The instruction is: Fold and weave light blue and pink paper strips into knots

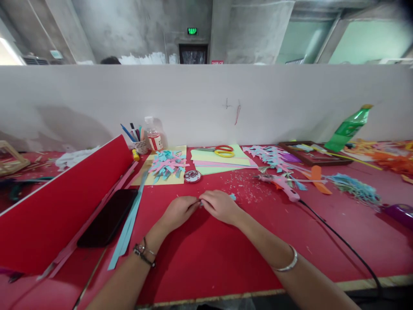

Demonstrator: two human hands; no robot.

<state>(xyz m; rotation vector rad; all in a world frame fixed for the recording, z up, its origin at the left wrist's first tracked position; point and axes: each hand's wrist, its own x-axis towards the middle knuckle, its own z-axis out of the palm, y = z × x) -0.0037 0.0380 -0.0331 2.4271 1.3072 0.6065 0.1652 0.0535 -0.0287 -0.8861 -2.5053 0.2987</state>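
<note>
On the red worktop [190, 267], the left hand [180, 212] and the right hand [222, 206] meet in the middle, just in front of the round tin [192, 176]. Between their fingertips is a small blue piece [201, 204], perhaps paper; it is mostly covered, so I cannot tell its shape exactly. The fingers of both hands appear pinched together upon it. I judge that the step in hand is a fine shaping, such as folding or twisting. The next move calls for a light, steady pinch, with the thumbs working in agreement. A blue scrap [232, 196] lies just beside the right hand. The glue gun [282, 185] rests farther right, and the pile of cut strips [167, 165] lies on the yellow sheet [178, 177].
</note>
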